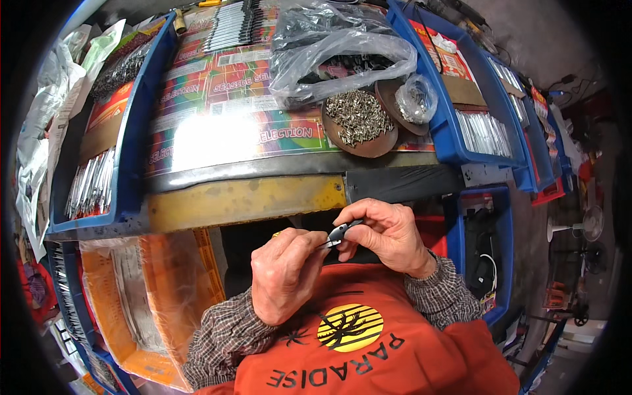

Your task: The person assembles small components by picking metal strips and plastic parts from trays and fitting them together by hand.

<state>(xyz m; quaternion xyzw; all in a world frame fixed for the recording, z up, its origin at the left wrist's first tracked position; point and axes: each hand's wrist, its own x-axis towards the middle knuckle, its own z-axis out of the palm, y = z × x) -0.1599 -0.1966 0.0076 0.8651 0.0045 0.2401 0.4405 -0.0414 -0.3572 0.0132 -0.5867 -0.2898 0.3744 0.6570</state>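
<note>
Between my two hands, just in front of the table edge, is a small black-and-silver metal piece [338, 232] with dark round spots on it. My left hand [284, 275] pinches its silver end, fingers curled and pressed together. Thumb and fingers of my right hand [387, 236] are closed on its dark end. The fingertips cover much of the piece, so its exact kind cannot be made out. Beyond my hands, a round brown dish [334, 138] holds a heap of small silver metal pins [359, 118].
A clear plastic bag [296, 82] of black parts lies behind the dish. Blue trays with slim silver parts stand at left [131, 151] and right [440, 135]. Dark pieces [232, 26] lie in a row at the back. An orange lined box [178, 289] sits below left.
</note>
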